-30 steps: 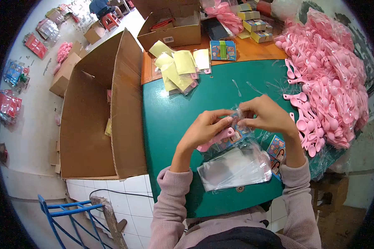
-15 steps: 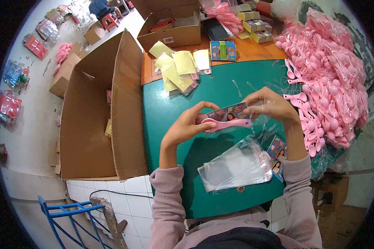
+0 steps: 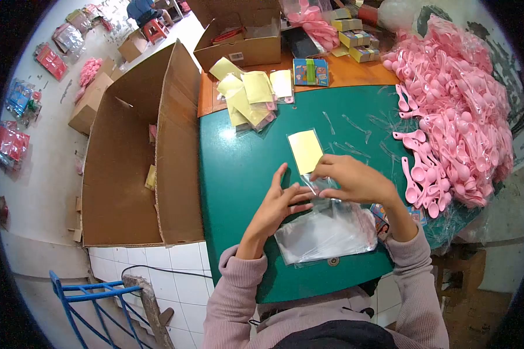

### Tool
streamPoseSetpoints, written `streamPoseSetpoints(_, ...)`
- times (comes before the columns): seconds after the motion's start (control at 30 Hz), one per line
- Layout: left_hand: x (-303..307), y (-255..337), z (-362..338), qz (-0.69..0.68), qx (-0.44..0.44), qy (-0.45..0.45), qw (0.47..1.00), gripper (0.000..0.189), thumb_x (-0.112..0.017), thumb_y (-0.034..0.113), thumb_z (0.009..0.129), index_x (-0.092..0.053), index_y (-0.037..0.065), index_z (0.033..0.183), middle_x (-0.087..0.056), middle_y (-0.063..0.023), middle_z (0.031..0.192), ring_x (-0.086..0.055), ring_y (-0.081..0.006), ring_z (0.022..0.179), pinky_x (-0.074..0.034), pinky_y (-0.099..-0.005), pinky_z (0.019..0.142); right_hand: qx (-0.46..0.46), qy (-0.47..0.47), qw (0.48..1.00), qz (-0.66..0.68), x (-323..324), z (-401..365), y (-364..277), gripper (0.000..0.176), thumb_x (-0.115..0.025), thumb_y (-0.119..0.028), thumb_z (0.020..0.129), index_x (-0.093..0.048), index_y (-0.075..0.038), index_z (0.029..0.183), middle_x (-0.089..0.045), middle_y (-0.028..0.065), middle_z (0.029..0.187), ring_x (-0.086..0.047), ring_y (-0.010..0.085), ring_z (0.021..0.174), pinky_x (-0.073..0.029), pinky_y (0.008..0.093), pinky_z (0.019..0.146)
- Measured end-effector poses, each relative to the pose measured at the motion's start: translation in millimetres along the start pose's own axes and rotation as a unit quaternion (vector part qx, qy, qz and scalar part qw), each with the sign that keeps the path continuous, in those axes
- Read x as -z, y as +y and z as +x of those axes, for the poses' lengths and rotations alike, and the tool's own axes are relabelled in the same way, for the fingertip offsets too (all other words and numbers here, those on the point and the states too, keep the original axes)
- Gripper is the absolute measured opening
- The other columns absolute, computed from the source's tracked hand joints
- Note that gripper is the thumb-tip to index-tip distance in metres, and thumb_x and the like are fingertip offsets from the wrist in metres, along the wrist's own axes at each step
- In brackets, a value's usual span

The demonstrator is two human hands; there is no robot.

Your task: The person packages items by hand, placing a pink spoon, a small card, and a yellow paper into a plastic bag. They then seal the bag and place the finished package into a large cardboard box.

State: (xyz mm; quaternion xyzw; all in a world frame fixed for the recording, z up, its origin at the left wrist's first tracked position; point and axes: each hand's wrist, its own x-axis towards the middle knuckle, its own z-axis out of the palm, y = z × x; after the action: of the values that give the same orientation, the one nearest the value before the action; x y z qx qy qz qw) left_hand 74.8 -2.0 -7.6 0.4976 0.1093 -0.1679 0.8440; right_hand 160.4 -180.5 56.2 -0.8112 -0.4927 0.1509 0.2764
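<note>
A clear packet with a yellow card face [image 3: 306,151] lies on the green table [image 3: 244,174], its clear lower end under my right hand [image 3: 355,181]. The fingers of that hand are pinched on the packet's plastic flap. My left hand [image 3: 278,206] has its fingers spread beside the flap and holds nothing. Any spoon under the yellow card is hidden. Just below my hands lies a stack of empty clear bags [image 3: 326,235]. Printed blue cards [image 3: 379,216] are partly covered by my right wrist.
A large heap of pink spoons [image 3: 454,116] covers the right side. Yellow-card packets [image 3: 256,87] and a banded card stack [image 3: 311,72] sit at the back. An open cardboard box [image 3: 183,151] stands left. A person [image 3: 141,10] sits far off.
The card and pink spoon are no longer visible between my hands; a yellow-faced packet now lies on the table. My left hand has opened and both hands moved lower.
</note>
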Motion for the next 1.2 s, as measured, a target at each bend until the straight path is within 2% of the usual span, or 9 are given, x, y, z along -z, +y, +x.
streamPoseSetpoints(0.23,1.9,0.4,-4.9,0.061,0.045,-0.029,0.997,0.051,-0.037,0.011,0.094,-0.010,0.012,0.138,-0.057,-0.0226,0.103,-0.061,-0.0279,0.093,-0.052,-0.0364,0.079,-0.029,-0.028,0.997,-0.066,-29.1,-11.5,-0.7,0.026,-0.069,-0.012,0.067,-0.052,-0.007,0.086,-0.050,0.0105,0.092,-0.050,0.0300,0.089,-0.042,0.0383,0.074)
streamPoseSetpoints(0.3,-0.5,3.8,-6.3,0.064,0.046,-0.022,0.997,0.050,-0.038,0.012,0.094,-0.013,0.011,0.137,-0.058,-0.0212,0.101,-0.062,-0.0273,0.091,-0.053,-0.0356,0.078,0.010,0.071,0.996,-0.046,-39.0,-15.5,1.8,0.026,-0.069,-0.013,0.067,-0.051,-0.007,0.086,-0.049,0.0100,0.091,-0.050,0.0287,0.088,-0.041,0.0381,0.074)
streamPoseSetpoints(0.57,0.0,2.4,-6.3,0.057,0.038,0.011,0.998,0.050,-0.045,0.017,0.092,-0.022,0.008,0.135,-0.061,-0.0161,0.092,-0.063,-0.0232,0.084,-0.053,-0.0329,0.076,0.038,0.095,0.990,-0.094,-45.3,-10.6,-3.9,0.019,-0.064,-0.016,0.069,-0.054,-0.005,0.081,-0.051,0.0098,0.084,-0.052,0.0271,0.083,-0.040,0.0377,0.073)
streamPoseSetpoints(0.83,1.8,-8.6,2.1,0.067,-0.054,0.032,0.996,0.058,-0.053,0.004,0.087,-0.019,0.006,0.134,-0.061,-0.0115,0.085,-0.062,-0.0173,0.080,-0.052,-0.0279,0.070,0.062,0.138,0.964,-0.221,-58.2,-5.5,-9.6,0.019,-0.065,-0.017,0.068,-0.054,-0.005,0.078,-0.051,0.0079,0.080,-0.052,0.0229,0.081,-0.039,0.0352,0.071)
streamPoseSetpoints(0.93,-1.8,-11.4,0.7,0.120,-0.097,0.065,0.986,0.059,-0.052,0.000,0.085,-0.019,0.006,0.134,-0.060,-0.0098,0.082,-0.061,-0.0147,0.076,-0.052,-0.0265,0.067,0.090,0.120,0.976,-0.158,-53.4,-5.7,-9.9,0.017,-0.064,-0.016,0.068,-0.054,-0.005,0.077,-0.051,0.0076,0.078,-0.052,0.0230,0.079,-0.040,0.0348,0.071)
streamPoseSetpoints(1.0,-5.5,-7.5,0.4,0.110,-0.102,0.083,0.985,0.058,-0.052,0.000,0.085,-0.020,0.006,0.133,-0.060,-0.0098,0.083,-0.061,-0.0142,0.077,-0.052,-0.0260,0.067,0.118,0.022,0.986,0.115,-37.7,-8.6,0.4,0.013,-0.062,-0.013,0.071,-0.053,-0.006,0.078,-0.050,0.0061,0.075,-0.051,0.0202,0.075,-0.041,0.0324,0.068)
streamPoseSetpoints(1.07,-4.9,-5.0,1.9,0.100,-0.108,0.101,0.984,0.056,-0.052,0.000,0.085,-0.022,0.006,0.133,-0.060,-0.0098,0.083,-0.060,-0.0137,0.077,-0.051,-0.0255,0.067,0.096,-0.054,0.957,0.269,-6.8,-17.7,7.6,0.010,-0.060,-0.011,0.075,-0.053,-0.005,0.078,-0.049,0.0049,0.074,-0.050,0.0174,0.071,-0.041,0.0306,0.065)
streamPoseSetpoints(1.13,-0.4,-7.5,3.9,0.087,-0.095,0.063,0.990,0.047,-0.052,0.006,0.087,-0.031,0.005,0.129,-0.061,-0.0114,0.088,-0.061,-0.0143,0.081,-0.051,-0.0244,0.070,0.027,0.035,0.961,0.273,17.6,-36.3,37.5,0.011,-0.059,-0.013,0.078,-0.053,-0.003,0.078,-0.049,0.0042,0.072,-0.048,0.0147,0.069,-0.040,0.0277,0.064)
streamPoseSetpoints(1.2,3.9,-8.9,5.8,0.075,-0.090,0.050,0.992,0.041,-0.051,0.006,0.088,-0.036,0.003,0.125,-0.061,-0.0110,0.090,-0.060,-0.0143,0.083,-0.051,-0.0239,0.072,-0.133,0.201,0.969,0.049,33.6,-52.3,72.8,0.009,-0.057,-0.009,0.076,-0.052,-0.003,0.082,-0.051,0.0069,0.079,-0.052,0.0194,0.072,-0.042,0.0280,0.064)
